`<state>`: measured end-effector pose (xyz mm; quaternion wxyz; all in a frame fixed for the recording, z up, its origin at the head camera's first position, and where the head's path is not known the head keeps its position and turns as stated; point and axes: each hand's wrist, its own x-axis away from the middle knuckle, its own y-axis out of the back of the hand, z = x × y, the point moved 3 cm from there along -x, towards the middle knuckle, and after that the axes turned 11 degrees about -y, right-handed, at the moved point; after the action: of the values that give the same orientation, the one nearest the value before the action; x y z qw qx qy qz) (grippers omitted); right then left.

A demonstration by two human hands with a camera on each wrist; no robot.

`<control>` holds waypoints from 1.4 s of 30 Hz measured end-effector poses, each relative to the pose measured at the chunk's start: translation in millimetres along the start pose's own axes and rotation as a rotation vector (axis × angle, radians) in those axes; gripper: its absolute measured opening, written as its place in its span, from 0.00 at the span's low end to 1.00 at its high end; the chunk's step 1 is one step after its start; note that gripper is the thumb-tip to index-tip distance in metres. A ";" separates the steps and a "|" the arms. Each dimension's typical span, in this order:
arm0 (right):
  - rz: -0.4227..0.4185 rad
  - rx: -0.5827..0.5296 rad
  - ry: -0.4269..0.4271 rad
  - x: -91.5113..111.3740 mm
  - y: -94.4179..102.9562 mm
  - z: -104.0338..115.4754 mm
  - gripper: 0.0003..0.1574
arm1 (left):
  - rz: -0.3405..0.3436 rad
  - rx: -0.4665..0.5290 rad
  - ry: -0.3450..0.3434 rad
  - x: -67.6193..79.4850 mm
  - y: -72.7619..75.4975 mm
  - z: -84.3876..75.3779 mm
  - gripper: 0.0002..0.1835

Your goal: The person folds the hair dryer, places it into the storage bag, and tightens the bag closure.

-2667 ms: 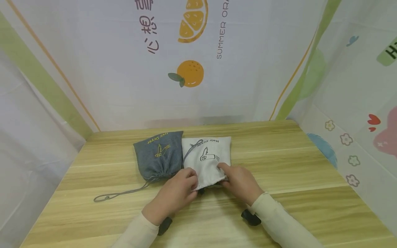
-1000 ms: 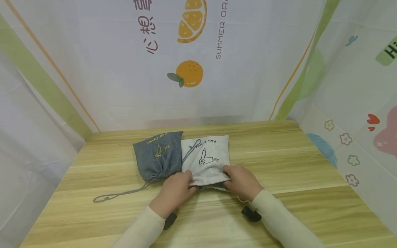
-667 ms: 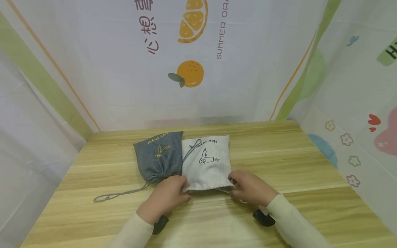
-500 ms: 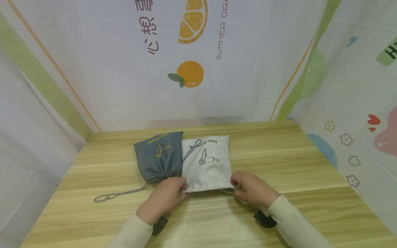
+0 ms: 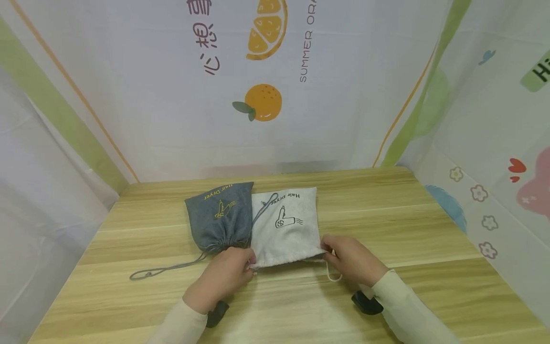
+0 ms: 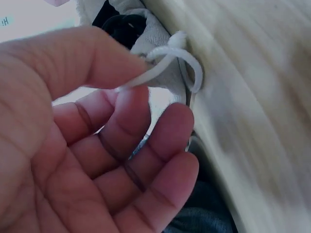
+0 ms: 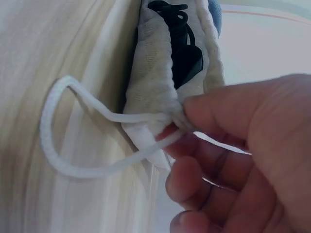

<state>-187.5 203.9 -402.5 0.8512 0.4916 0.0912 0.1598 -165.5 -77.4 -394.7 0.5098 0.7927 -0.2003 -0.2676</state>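
A light drawstring bag (image 5: 283, 234) printed "Hair Dryer" lies on the table, its mouth towards me. At the mouth's left corner my left hand (image 5: 223, 274) pinches the white drawstring (image 6: 196, 77) between thumb and forefinger, the other fingers loosely bent. On the opposite corner, my right hand (image 5: 354, 258) pinches the bag's hem, where a white cord loop (image 7: 47, 136) hangs out. In the right wrist view the mouth gapes, with a black object and coiled black cord (image 7: 187, 65) inside; the rest of the contents is hidden.
Against the light bag's left side lies a gathered grey drawstring bag (image 5: 223, 217), one cord loop (image 5: 165, 270) trailing left on the wooden table (image 5: 386, 215). Its other loop (image 5: 266, 204) lies across the light bag. A printed curtain (image 5: 335, 119) hangs behind the table.
Both hands have moved apart to the corners of the light bag's mouth, and the front edge has been drawn straight and flat. A white cord loop now hangs below the right hand.
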 end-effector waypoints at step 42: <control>0.032 -0.270 -0.155 8.3 3.7 -18.2 0.09 | 0.013 0.116 -0.158 26.1 14.0 23.2 0.13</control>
<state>-186.1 223.3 -408.4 0.9114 0.3848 -0.0050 0.1459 -160.4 -114.7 -395.4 0.4472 0.7961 -0.2604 -0.3138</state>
